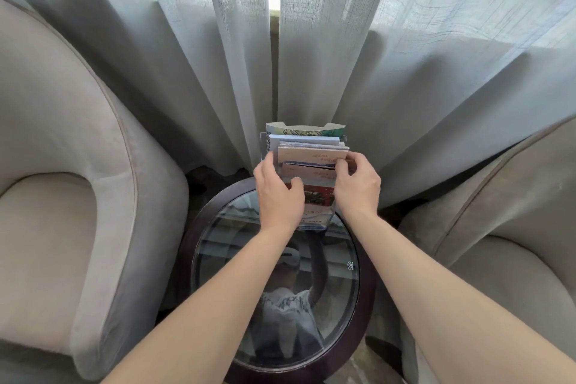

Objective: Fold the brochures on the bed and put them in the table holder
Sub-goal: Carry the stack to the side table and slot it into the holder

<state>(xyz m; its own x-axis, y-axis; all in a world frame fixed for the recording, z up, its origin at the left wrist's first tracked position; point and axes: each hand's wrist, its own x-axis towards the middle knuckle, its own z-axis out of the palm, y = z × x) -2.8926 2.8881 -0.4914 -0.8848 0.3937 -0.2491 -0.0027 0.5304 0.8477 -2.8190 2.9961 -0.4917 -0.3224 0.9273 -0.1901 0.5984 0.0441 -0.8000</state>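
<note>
A clear tiered brochure holder (322, 223) stands at the far edge of a round glass table (361, 299). Several folded brochures fill its tiers. A pale folded brochure (311, 153) sits in an upper tier, and both hands are on it. My left hand (278, 195) holds its left edge, fingers up along the side and thumb across the tier below. My right hand (357, 182) pinches its right edge between thumb and fingers. A red brochure (318, 195) shows in a lower tier between my hands.
Grey armchairs flank the table: one at left (62, 196), one at right (505, 227). Sheer grey curtains (280, 56) hang right behind the holder. The glass top reflects a person.
</note>
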